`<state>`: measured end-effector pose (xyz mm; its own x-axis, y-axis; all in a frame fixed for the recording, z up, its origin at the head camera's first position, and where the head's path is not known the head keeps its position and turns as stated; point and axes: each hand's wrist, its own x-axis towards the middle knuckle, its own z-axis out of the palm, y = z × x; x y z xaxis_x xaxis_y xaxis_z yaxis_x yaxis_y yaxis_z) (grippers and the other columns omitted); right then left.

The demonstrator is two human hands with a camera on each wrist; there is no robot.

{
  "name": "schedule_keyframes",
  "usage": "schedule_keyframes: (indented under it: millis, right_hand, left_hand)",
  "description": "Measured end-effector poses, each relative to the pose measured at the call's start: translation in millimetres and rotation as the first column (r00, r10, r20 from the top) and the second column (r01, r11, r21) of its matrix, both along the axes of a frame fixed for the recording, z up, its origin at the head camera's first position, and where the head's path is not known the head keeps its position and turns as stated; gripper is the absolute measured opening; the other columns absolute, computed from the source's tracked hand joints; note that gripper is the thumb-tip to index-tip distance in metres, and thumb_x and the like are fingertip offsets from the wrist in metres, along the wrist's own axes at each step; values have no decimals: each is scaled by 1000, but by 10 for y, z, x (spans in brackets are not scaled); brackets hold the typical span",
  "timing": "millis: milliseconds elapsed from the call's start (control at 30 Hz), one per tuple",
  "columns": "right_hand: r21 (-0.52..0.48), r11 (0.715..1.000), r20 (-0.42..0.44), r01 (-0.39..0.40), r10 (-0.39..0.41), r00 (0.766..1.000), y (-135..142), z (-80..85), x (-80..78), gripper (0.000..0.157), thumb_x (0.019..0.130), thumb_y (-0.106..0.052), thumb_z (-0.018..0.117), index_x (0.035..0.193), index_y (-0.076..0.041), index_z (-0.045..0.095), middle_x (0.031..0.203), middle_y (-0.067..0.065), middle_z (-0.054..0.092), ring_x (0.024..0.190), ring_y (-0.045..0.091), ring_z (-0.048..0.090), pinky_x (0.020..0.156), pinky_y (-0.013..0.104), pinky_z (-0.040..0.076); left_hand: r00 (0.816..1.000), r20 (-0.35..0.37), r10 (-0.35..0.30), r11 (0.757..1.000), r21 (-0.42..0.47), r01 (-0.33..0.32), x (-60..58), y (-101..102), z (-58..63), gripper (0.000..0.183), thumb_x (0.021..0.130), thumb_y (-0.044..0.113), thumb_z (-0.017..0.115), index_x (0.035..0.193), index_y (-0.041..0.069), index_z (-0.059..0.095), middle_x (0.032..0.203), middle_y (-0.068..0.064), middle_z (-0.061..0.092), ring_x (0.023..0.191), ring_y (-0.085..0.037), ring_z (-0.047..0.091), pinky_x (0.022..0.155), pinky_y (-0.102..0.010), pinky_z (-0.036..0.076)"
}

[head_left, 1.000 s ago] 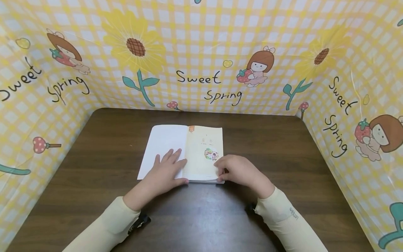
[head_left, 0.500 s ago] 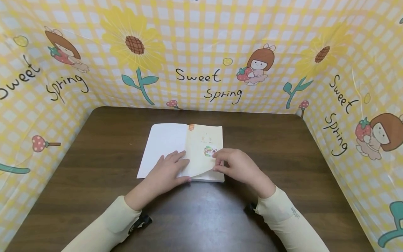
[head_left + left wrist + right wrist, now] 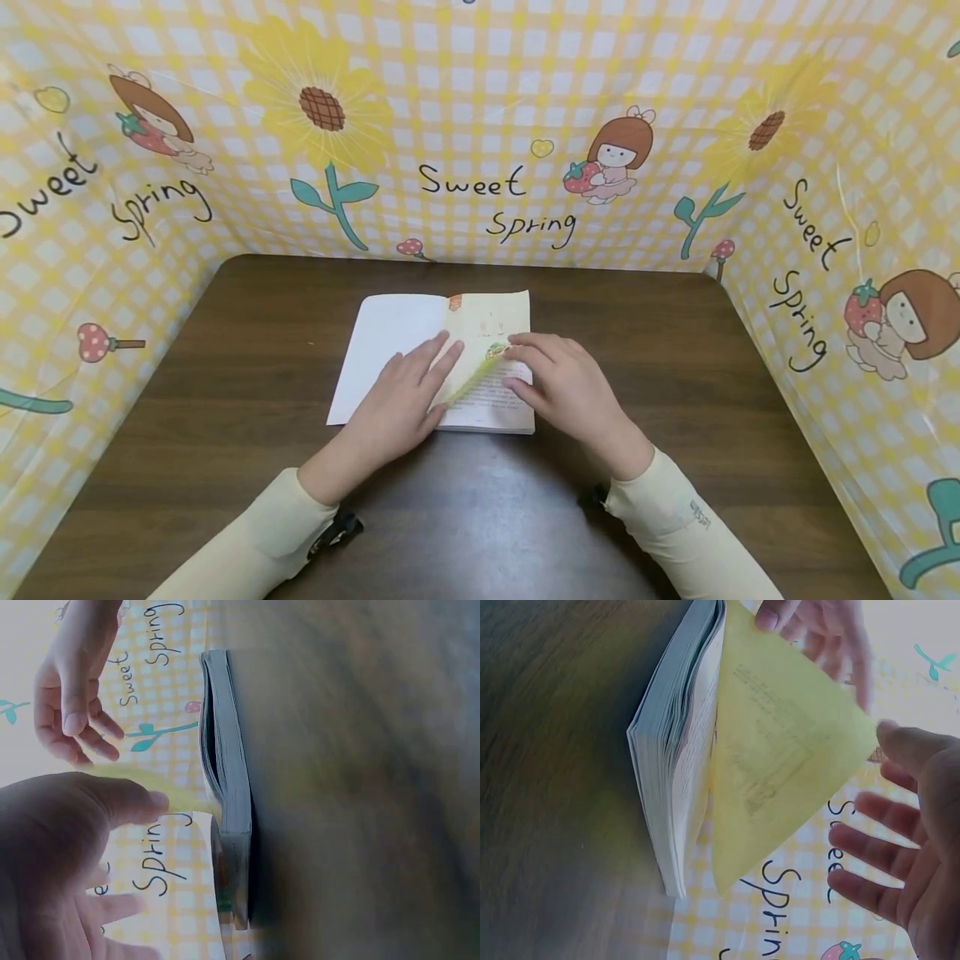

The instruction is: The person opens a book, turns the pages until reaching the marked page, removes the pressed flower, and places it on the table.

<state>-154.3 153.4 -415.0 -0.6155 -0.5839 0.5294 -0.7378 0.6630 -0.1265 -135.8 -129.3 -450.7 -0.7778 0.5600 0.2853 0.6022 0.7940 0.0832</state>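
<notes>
A book [image 3: 476, 358] lies open in the middle of the dark wooden table [image 3: 187, 417], its gutter running nearly straight away from the person. Each leaf is longer from near edge to far edge than across, so the long axis of each page points toward the back cloth; the orange tab [image 3: 455, 302] marks the far end, beside the gutter. The left leaf [image 3: 397, 325] is white and lies to the left of the gutter, while the thick stack of pages sits to the right.

One lifted page [image 3: 787, 757] rises from that stack with its near outer corner raised, so its lower edge slants across the printed page [image 3: 491, 396] beneath. In the right wrist view it glows yellow, with faint print showing.

The right hand [image 3: 573, 387] is at the outer side of the lifted page, thumb and fingers spread apart rather than pinching; its fingertips are at the raised corner, though whether the thumb touches it I cannot tell. The left hand [image 3: 393, 400] is spread over the left leaf and gutter, its thumb extended beside the lifted page; contact there is unclear too.

Pale sleeves [image 3: 247, 533] cover both forearms. Around the table stands a yellow checked cloth [image 3: 480, 92] printed with sunflowers and "Sweet Spring".
</notes>
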Motion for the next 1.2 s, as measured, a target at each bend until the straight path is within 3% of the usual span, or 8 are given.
schedule_keyframes:
  millis: [100,200,300,500,733,933,1067,1200]
  right_hand:
    - [-22,998,32,64,-63,998,20,-7,-15,37,95,-34,74,125,-14,69,134,5,66,122,25,63,101,47,50]
    - [-26,994,69,108,-106,992,35,-25,-32,36,95,-32,72,126,-13,68,134,6,65,120,27,64,100,48,51]
    - [-3,991,118,131,-130,984,38,-58,-42,35,95,-31,72,125,-14,68,135,6,64,120,29,64,101,49,51]
    - [108,987,201,119,-139,970,11,-130,-35,36,94,-32,74,126,-16,68,139,9,61,123,30,62,102,52,50]
    - [217,975,231,40,-91,969,7,-192,-45,41,92,-34,77,128,-15,69,142,12,60,128,30,60,106,51,48]
    - [275,961,332,-41,-55,942,9,-240,-29,55,89,-42,79,134,-13,67,149,13,56,137,30,53,115,53,39]
    - [325,943,417,-77,-69,906,1,-281,-22,64,87,-50,79,138,-14,64,153,11,52,142,30,48,119,56,33]
    - [344,934,440,-92,-74,895,1,-297,-23,69,86,-53,78,140,-13,63,153,12,52,143,32,47,118,57,32]
  left_hand:
    - [993,-118,0,999,-51,-6,3,-29,20,108,86,25,81,166,25,10,173,-15,2,157,-38,16,115,-69,27]
    - [975,-220,-20,993,-121,-7,5,-59,40,108,82,21,83,166,28,15,173,-14,-5,158,-40,2,118,-73,13]
    - [970,-239,-49,984,-177,6,7,-78,44,103,81,15,80,165,29,21,174,-9,-3,159,-39,-2,118,-73,5]
    - [995,-82,-54,977,-212,36,32,-93,15,86,88,13,70,163,27,30,174,-3,2,159,-36,4,119,-72,5]
    - [998,62,-9,986,-167,19,13,-97,-2,76,92,18,69,161,24,37,171,-10,20,156,-40,18,114,-75,20]
    - [971,229,63,990,-137,-31,-25,-135,-9,71,94,18,61,160,21,37,168,-14,27,153,-45,25,112,-74,28]
    - [947,309,84,990,-132,-45,-43,-165,-12,69,94,18,59,160,18,37,167,-16,29,152,-47,27,110,-74,31]
    - [926,365,96,991,-120,-56,-50,-188,-5,64,97,18,52,160,16,38,167,-15,29,152,-46,26,111,-74,29]
